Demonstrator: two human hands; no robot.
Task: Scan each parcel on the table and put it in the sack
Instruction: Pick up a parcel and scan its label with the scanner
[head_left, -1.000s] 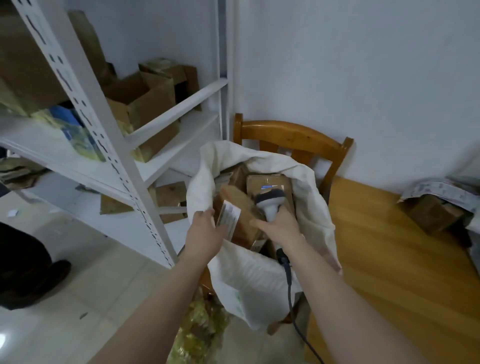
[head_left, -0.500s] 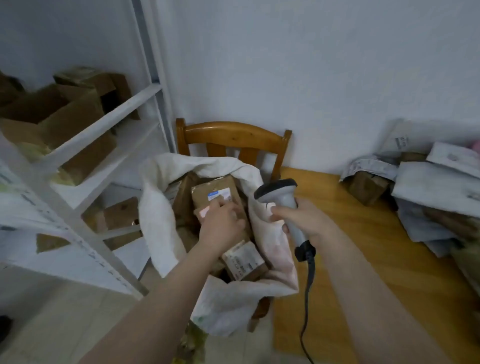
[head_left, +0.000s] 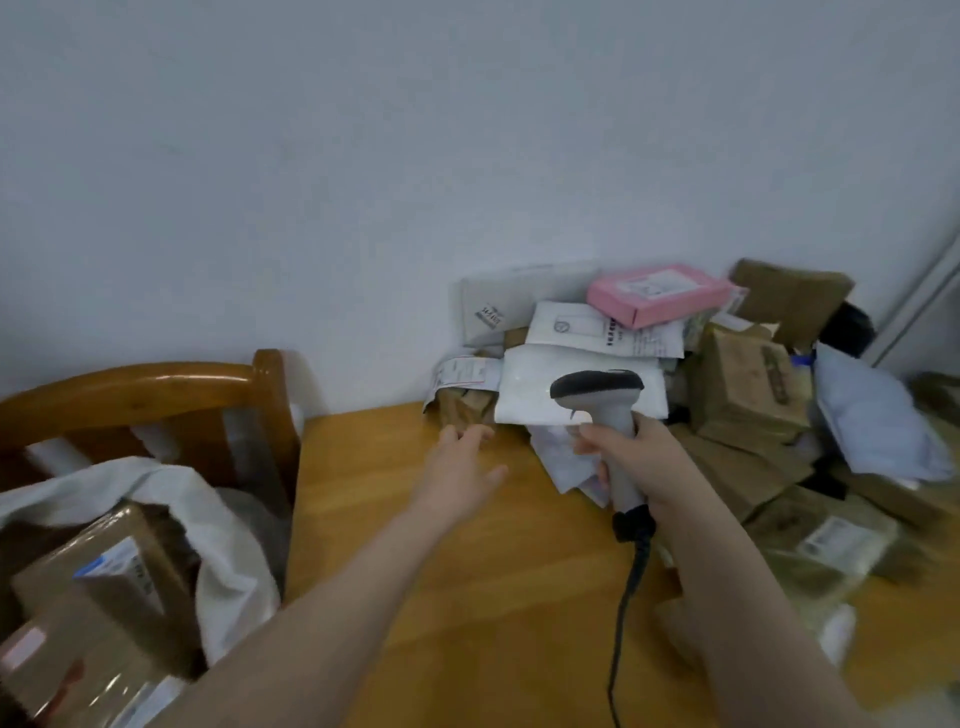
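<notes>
My right hand (head_left: 631, 449) grips the handle of a grey corded barcode scanner (head_left: 600, 397), held upright over the wooden table (head_left: 426, 561). My left hand (head_left: 460, 460) stretches out empty, fingers spread, just short of a small brown parcel (head_left: 465, 408) at the near edge of the parcel pile. That pile holds white mailers (head_left: 576, 392), a pink box (head_left: 657, 293) and brown boxes (head_left: 748, 387). The white sack (head_left: 208, 519) sits at the lower left on a chair, with brown labelled parcels (head_left: 104, 587) inside it.
A wooden chair back (head_left: 156, 384) rises behind the sack at the left. The scanner's black cable (head_left: 626, 613) hangs down over the table. More taped brown packets (head_left: 826, 540) lie at the right edge. A pale wall stands behind everything.
My left hand let go of the brown parcel in the sack and now reaches toward the pile. The view swung right from the sack to the table. My right hand kept the scanner.
</notes>
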